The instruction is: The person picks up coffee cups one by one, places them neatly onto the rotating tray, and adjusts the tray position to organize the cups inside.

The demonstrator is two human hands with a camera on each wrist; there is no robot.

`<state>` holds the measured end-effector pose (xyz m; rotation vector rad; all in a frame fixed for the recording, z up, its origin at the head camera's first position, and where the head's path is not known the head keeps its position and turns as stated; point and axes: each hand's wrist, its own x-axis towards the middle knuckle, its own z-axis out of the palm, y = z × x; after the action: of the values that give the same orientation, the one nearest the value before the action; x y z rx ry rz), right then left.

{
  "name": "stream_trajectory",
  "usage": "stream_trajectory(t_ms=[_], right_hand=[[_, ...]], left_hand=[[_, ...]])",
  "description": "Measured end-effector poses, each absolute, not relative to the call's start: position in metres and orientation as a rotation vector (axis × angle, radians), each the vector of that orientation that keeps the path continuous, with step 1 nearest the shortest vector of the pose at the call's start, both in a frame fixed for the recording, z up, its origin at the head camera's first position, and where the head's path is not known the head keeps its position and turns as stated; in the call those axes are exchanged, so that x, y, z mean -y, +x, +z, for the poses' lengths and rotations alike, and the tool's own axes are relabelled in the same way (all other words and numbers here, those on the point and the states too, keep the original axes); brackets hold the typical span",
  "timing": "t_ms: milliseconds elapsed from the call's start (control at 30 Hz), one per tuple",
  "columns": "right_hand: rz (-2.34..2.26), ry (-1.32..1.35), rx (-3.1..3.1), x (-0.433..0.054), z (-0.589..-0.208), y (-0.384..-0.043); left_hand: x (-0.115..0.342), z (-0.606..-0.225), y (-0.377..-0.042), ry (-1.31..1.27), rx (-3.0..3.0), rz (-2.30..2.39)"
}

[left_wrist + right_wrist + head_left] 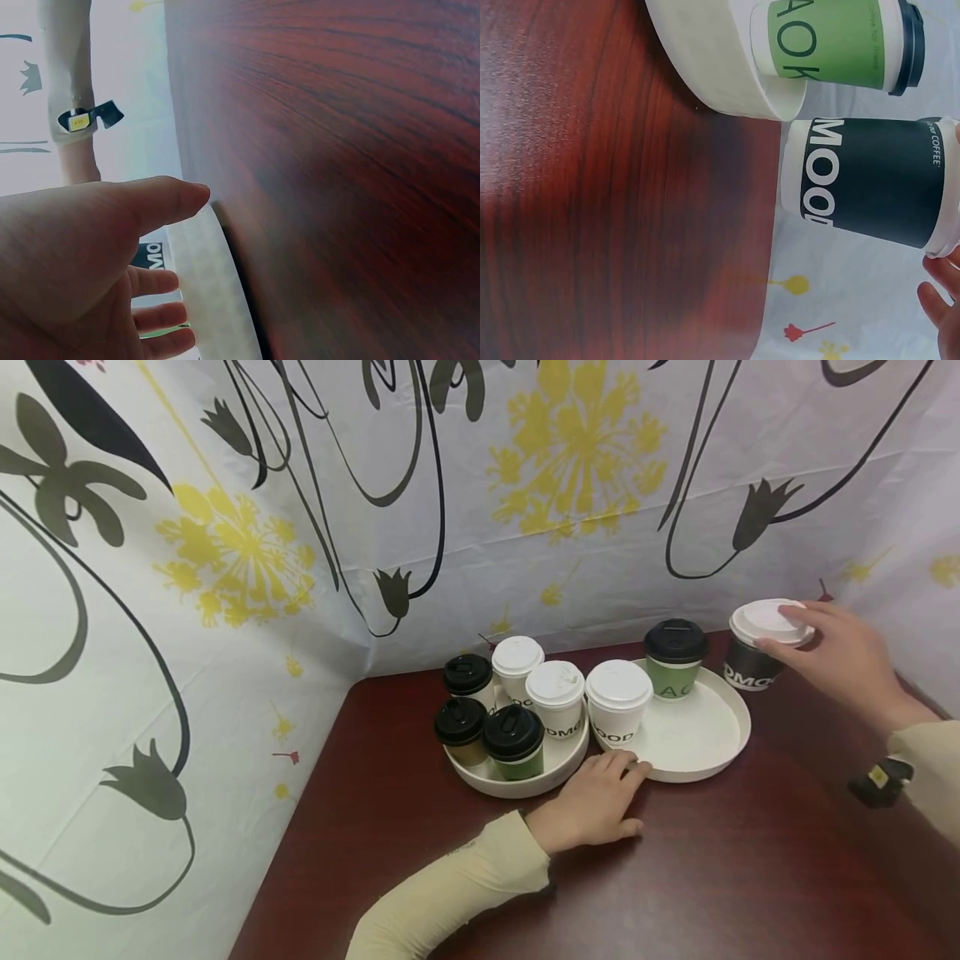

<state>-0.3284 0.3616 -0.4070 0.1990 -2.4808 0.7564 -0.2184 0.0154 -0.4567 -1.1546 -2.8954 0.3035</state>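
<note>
My right hand (847,660) grips the white lid of a paper coffee cup with a black sleeve (874,180), thumb and fingers on either side. That cup is upright, just beyond the right rim of the right-hand round white tray (701,768), and looks raised off the table. On this tray stand a green-sleeved cup with a black lid (675,660), at the back, and a white cup with a white lid (618,702), at the left. The left hand (596,802) touches the tray's near-left rim with extended fingers, its thumb apart from them.
A second round white tray (510,789) adjoins on the left, crowded with several lidded paper cups, among them a brown-sleeved one (465,752) and a green-sleeved one (517,764). Both trays are on a dark red wooden table (675,893). A flower-printed cloth (465,527) hangs behind.
</note>
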Motion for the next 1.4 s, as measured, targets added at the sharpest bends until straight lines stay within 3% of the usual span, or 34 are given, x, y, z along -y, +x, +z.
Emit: stream_trajectory(t_ms=[1400], right_hand=[[0.829,0.332,2.321,-0.311,-0.414,-0.252]], left_hand=[[-0.011,-0.460,-0.223,-1.111,2.906,0.246]])
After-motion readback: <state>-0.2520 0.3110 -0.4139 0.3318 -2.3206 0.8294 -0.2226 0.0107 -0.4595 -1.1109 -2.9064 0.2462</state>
